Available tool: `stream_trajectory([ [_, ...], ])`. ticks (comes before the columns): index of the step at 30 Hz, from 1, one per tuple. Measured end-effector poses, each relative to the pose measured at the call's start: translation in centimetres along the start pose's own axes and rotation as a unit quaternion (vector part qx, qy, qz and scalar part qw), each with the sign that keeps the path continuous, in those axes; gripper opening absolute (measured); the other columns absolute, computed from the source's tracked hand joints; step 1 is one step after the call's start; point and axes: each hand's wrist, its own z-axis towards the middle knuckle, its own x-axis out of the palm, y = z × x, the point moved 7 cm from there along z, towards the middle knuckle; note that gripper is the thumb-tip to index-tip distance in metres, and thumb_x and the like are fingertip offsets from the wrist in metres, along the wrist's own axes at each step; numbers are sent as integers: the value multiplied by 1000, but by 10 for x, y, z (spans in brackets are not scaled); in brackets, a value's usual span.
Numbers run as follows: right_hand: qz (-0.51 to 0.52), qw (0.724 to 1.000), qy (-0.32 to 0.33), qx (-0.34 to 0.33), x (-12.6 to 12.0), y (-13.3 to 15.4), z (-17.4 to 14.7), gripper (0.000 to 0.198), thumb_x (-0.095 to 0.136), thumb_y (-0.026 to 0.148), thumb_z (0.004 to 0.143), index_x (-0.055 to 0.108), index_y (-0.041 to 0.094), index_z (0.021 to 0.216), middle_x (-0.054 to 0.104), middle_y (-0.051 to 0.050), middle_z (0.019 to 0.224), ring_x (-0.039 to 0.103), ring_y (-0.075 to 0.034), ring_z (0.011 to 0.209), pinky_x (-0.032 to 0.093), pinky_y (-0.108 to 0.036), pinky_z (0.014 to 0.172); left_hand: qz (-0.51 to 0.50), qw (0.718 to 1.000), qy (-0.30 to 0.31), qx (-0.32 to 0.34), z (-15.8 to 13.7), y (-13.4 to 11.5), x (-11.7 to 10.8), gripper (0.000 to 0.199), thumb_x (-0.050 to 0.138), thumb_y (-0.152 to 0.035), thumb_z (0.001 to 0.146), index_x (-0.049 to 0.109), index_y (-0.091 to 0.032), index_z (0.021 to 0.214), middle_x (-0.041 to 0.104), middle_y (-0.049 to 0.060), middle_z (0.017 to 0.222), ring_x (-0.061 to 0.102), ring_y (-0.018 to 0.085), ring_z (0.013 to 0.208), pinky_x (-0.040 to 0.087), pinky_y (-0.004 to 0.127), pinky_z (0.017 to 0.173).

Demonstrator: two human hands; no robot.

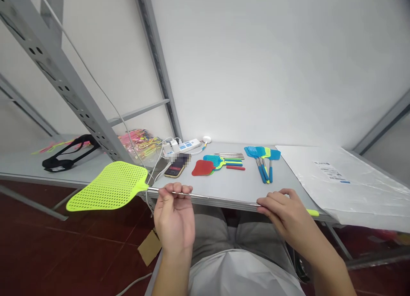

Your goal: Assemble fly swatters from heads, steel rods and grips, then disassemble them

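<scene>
A fly swatter with a yellow-green perforated head [110, 187] and an extended metal rod spans both hands in front of the table edge. My left hand [176, 217], palm up, has its fingers closed round the rod near the head. Farther along, my right hand [282, 210] grips the rod close to the yellow-green handle [313, 212], whose end shows past that hand. On the table lie a red swatter head [203, 168], blue swatter heads [213, 161], loose metal rods [229, 155] and a red handle [235, 168]. Several swatters with blue heads [254, 151] lie at the right.
A phone [177, 165] and a white power strip [182, 147] with cables lie at the back left. Beyond the shelf post [80, 104] are a black strap [68, 155] and a clear bag of coloured pieces [141, 144]. White sheeting [339, 180] covers the table's right side.
</scene>
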Motion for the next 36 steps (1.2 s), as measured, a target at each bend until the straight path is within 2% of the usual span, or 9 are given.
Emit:
stream_trajectory([
  [5,-5,1000,-22,-13,0,0,-2,10,48,25,99,58,23,101,61,1,79,55,-13,70,33,-38,88,7,999,-10,34,1,-8,0,22,61,-35,91,60,-17,79,53,-3,75,54,9,63,53,30,76],
  [9,-41,996,-78,1,-5,0,-2,12,49,26,98,60,22,98,63,0,80,57,-15,72,34,-37,84,68,996,-14,60,-16,19,2,31,55,-48,92,65,-19,87,63,1,83,62,12,70,53,32,79],
  [12,-55,995,-86,-4,1,10,2,14,48,25,98,62,20,100,64,-2,80,55,-17,74,35,-35,79,155,986,64,-22,-36,58,12,32,57,-48,91,67,-17,93,69,6,93,65,16,81,51,31,81],
  [14,-51,995,-86,-11,8,19,5,15,48,23,98,62,19,99,63,-3,78,53,-17,72,34,-33,74,167,975,119,-85,-51,79,19,37,51,-49,93,67,-16,90,70,9,91,67,20,86,50,33,83],
  [17,-41,996,-83,-18,17,25,11,15,48,22,98,62,19,97,61,-2,75,51,-16,70,33,-32,72,128,975,137,-119,-61,85,24,37,49,-49,95,62,-17,81,70,7,82,69,22,86,50,37,85],
  [21,-38,997,-69,-27,22,17,15,16,47,25,99,62,20,97,62,0,75,52,-15,69,32,-34,78,89,986,89,-107,-45,63,21,34,53,-49,92,55,-18,76,66,2,72,70,23,82,51,42,87],
  [27,-42,996,-77,-5,11,-18,4,16,47,28,99,61,22,96,66,0,79,59,-15,75,31,-37,89,51,998,3,-19,3,6,-3,33,62,-46,88,52,-19,73,58,-3,66,68,18,74,54,41,86],
  [31,-43,997,-63,-7,4,-35,-6,14,49,32,98,61,24,98,66,1,79,59,-15,73,32,-39,90,37,999,-15,-17,18,-15,-13,31,59,-43,91,52,-19,72,53,-4,63,65,16,68,56,36,79],
  [36,-35,996,-77,22,-10,-52,-18,13,53,36,96,60,25,98,67,0,81,59,-17,76,34,-40,87,-13,996,-90,19,29,-45,-29,32,45,-34,99,50,-19,71,49,-6,60,60,11,60,56,29,74],
])
